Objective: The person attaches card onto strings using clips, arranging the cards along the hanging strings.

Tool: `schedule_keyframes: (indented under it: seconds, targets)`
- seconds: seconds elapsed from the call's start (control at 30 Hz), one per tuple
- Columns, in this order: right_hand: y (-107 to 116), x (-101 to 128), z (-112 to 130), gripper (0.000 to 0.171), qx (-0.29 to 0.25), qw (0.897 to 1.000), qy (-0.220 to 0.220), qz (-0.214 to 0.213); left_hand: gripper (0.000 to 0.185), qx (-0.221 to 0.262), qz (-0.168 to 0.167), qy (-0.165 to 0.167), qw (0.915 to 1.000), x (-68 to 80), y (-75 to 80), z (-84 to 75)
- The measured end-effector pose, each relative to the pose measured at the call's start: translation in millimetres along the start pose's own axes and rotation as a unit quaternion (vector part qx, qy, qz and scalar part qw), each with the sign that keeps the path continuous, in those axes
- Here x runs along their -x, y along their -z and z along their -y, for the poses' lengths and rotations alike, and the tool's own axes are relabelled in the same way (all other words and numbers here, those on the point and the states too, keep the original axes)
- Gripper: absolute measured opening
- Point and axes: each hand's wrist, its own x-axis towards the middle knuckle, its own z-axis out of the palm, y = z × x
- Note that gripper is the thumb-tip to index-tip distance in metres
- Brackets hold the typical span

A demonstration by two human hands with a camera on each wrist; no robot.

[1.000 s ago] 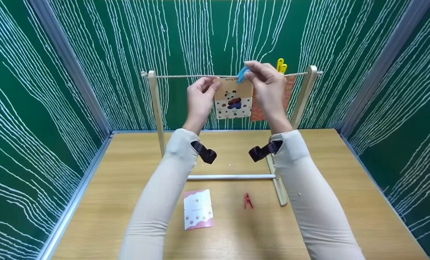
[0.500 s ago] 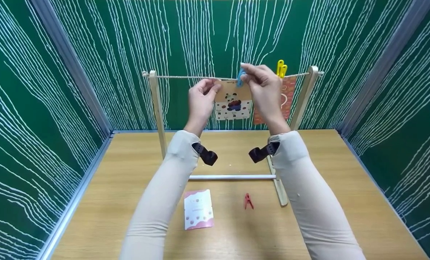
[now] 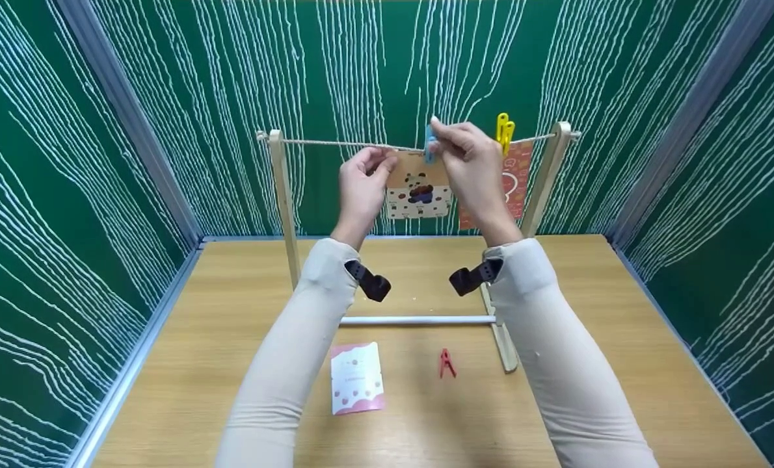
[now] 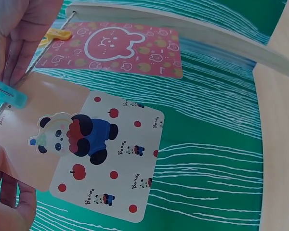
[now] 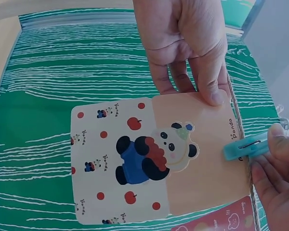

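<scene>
Both hands have eased a little to the left along the string since a second ago, and the blue peg now stands nearly upright over the card's top edge where it was tilted before.

Nearest the person, below the raised forearms, a pink-edged card (image 3: 357, 377) lies flat on the wooden table (image 3: 621, 364), with a red peg (image 3: 447, 363) just beside it on the side of the right arm. Beyond these runs the white crossbar (image 3: 417, 319) of the wooden rack (image 3: 281, 195).

Up at the string (image 3: 335, 143), the left hand (image 3: 361, 185) pinches the upper corner of the panda card (image 3: 418, 192) between thumb and fingertips, holding it against the line. Just to the right of that hand, the right hand (image 3: 471, 166) grips the blue peg (image 3: 430, 143) between thumb and fingers; the peg sits on the card's top edge at the string, as the right wrist view shows clearly (image 5: 245, 147). The card hangs down between the two hands, its panda picture facing the person.

Beyond the right hand, farther along the string, a yellow peg (image 3: 505, 127) holds an orange bear card (image 3: 516, 182), which hangs just beside the panda card. Behind everything stands the green wall (image 3: 166, 97) streaked with white lines.
</scene>
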Motion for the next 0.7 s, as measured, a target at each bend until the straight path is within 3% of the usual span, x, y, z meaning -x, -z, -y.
schedule_keyframes:
  seconds: [0.33,0.7]
  targets:
    - [0.9,0.2,-0.7,0.031,0.014,0.998,-0.045,0.041,0.019,0.022,0.011,0.006,0.9997,0.4,2.7,8.6]
    - [0.4,3.9,-5.9,0.033,0.006,0.997,-0.059,0.042,0.021,0.027,0.027,-0.002,0.9993,2.9,7.7,10.8]
